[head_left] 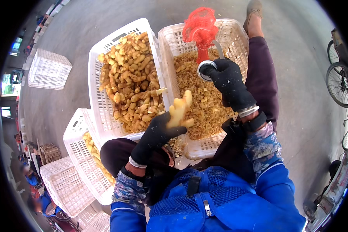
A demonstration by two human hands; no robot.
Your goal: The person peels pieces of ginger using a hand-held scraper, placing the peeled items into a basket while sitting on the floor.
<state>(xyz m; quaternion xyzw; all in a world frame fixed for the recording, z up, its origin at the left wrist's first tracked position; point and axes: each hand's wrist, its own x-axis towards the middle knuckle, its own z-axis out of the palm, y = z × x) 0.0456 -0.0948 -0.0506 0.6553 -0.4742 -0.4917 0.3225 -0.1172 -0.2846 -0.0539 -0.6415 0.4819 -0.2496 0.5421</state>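
My left hand (159, 133), in a black glove, holds a pale, peeled piece of ginger root (178, 111) upright over the edge between two white plastic crates. Also gloved in black, my right hand (224, 76) grips a tool with a metal ring (207, 71) and a curved metal strip (218, 47). A red mesh net (201, 27) lies or hangs just beyond it. Brownish ginger roots (133, 78) fill the left crate (95, 87). Ginger peelings (203, 110) cover the bottom of the right crate (166, 58). The ginger does not touch the tool.
A crate with pale ginger (95, 153) stands at the lower left, beside another white crate (66, 179). Farther left is a white crate stack (50, 69). People in blue sit at the far left. Bicycles (339, 84) stand at the right. My leg runs along the right crate.
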